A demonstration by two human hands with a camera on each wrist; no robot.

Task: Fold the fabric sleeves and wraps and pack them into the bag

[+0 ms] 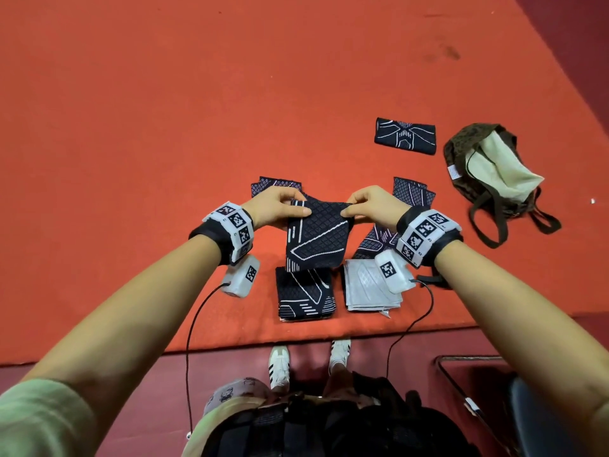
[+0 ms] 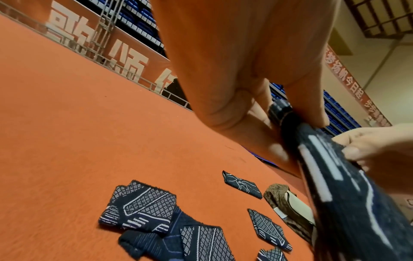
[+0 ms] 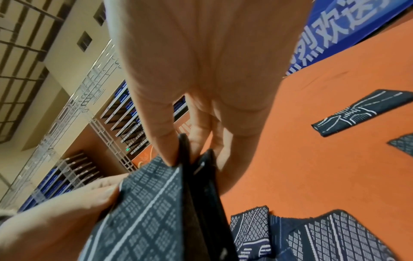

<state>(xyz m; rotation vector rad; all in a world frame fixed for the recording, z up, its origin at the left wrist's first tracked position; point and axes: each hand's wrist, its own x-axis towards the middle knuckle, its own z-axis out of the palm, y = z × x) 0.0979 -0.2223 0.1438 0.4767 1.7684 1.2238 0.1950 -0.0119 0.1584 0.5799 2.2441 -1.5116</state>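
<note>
Orange carpet (image 1: pixel 164 127) covers the worktop. Both hands, left hand (image 1: pixel 276 207) and right hand (image 1: pixel 369 206), pinch the top corners of a dark patterned sleeve (image 1: pixel 316 239) held above 2 folded stacks; the brown bag (image 1: pixel 487 166) lies open at right.

Each wrist wore a black strap (image 1: pixel 211 237) carrying a white band of square black-and-white markers (image 1: pixel 425 235), with a white tagged box (image 1: pixel 242 275) hanging below and a thin black cable (image 1: pixel 189 341) trailing toward the frame's bottom. Pale green short sleeves (image 1: pixel 39 413) and white striped trainers (image 1: pixel 279 364) completed the outfit.
</note>
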